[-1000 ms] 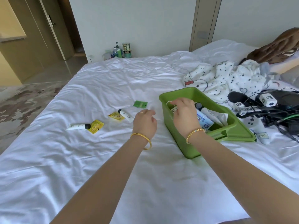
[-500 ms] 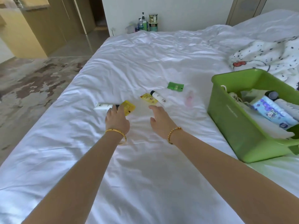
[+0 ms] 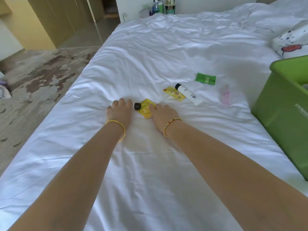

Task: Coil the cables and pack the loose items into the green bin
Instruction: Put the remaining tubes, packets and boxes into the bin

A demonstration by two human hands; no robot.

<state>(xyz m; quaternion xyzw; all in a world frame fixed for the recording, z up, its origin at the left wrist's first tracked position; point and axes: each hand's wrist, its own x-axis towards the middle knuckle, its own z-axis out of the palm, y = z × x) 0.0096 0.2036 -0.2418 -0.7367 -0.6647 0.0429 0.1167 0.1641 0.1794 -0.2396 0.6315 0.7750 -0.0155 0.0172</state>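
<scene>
Green plastic storage bin (image 3: 283, 114) sits at the right edge of the head view on the white bed sheet (image 3: 150, 164); only its near wall and rim show, so its contents cannot be told from here. No cables are visible.

Packing looks unfinished, since several loose items lie on the sheet: a green foil sachet (image 3: 206, 79), a white tube with a black cap (image 3: 189, 94) lying beside a yellow sachet (image 3: 173, 93), and a faint pink translucent item (image 3: 225, 95) nearer the bin. Closest to the person is a second yellow sachet (image 3: 146, 108) with a black tube cap (image 3: 137, 106) touching its left edge.

The left hand (image 3: 119, 110) lies over the body of that capped tube, fingers bent down onto it; whether its grip has closed I cannot tell. The right hand (image 3: 164, 114) has its fingers fairly straight, fingertips on the near yellow sachet, holding nothing yet.

My judgement: these two come next, then the other four.
</scene>
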